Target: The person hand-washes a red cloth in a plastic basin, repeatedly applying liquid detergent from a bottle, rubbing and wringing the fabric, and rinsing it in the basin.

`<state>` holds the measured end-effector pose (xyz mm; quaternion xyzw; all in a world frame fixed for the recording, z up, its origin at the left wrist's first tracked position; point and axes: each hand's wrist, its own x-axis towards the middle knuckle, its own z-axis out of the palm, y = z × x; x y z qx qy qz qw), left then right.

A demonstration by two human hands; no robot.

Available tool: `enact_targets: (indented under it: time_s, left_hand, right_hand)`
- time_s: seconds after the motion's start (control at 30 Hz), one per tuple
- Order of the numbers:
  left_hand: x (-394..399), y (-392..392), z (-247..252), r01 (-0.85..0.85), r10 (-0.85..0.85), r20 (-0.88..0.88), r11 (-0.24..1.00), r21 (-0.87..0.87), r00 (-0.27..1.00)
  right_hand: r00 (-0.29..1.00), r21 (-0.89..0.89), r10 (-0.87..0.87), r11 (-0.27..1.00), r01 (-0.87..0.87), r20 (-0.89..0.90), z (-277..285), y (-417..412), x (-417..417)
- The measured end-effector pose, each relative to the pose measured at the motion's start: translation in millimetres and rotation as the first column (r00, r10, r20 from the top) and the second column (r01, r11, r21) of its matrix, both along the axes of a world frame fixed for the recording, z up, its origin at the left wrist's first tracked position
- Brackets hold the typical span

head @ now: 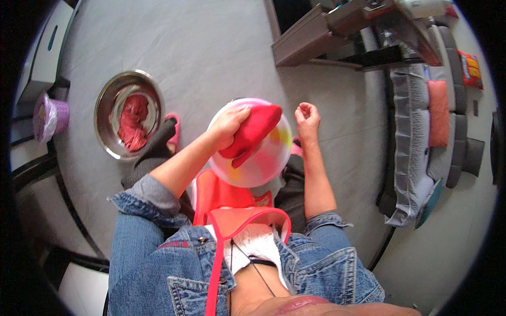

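My left hand (232,125) grips a folded red cloth (257,128). The cloth is over a round whitish plastic basin (261,177) with pink and yellow patches, between my knees. Part of the basin's inside is hidden by the cloth and my hand. To the right of the basin, my right hand (308,117) is raised with its fingers curled together, and nothing shows in it. By my left foot a stainless steel basin (103,130) stands on the floor. A bunched, darker red cloth (134,122) lies in it.
A purple bin (60,114) with a plastic liner stands at far left, near a white cabinet (49,51). At the upper right is a dark wooden table (304,43). Beyond it runs a grey sofa (411,158) with a coral cushion (438,114). I wear a coral apron (225,189).
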<state>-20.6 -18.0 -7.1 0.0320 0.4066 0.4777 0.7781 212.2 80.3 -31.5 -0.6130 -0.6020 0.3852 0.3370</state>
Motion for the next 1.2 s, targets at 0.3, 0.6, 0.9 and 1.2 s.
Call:
enact_targets:
  time_s: [0.3, 0.6, 0.9, 1.2]
  left_hand:
    - [6.4, 7.3, 8.1, 0.080, -0.079, -0.065, 0.997, 0.013, 0.995]
    - [9.3, 9.3, 13.0, 0.064, -0.064, 0.014, 0.998, -0.003, 0.998]
    - [0.7, 4.5, 26.2, 0.048, -0.044, 0.078, 0.998, -0.051, 0.996]
    - [1.2, 10.5, 24.3, -0.042, 0.043, 0.194, 0.999, -0.009, 0.980]
  right_hand:
    - [0.995, 0.604, -0.032, 0.793, 0.080, -0.090, 179.3, 77.7, 6.2]
    - [0.873, 0.801, -0.444, 0.589, 0.112, 0.204, 335.1, 294.4, 20.0]
    - [0.911, 0.880, -0.394, 0.467, 0.085, 0.121, 341.1, 362.7, 11.6]
    - [0.974, 0.657, 0.087, 0.725, -0.207, 0.210, 283.4, 67.9, -24.3]
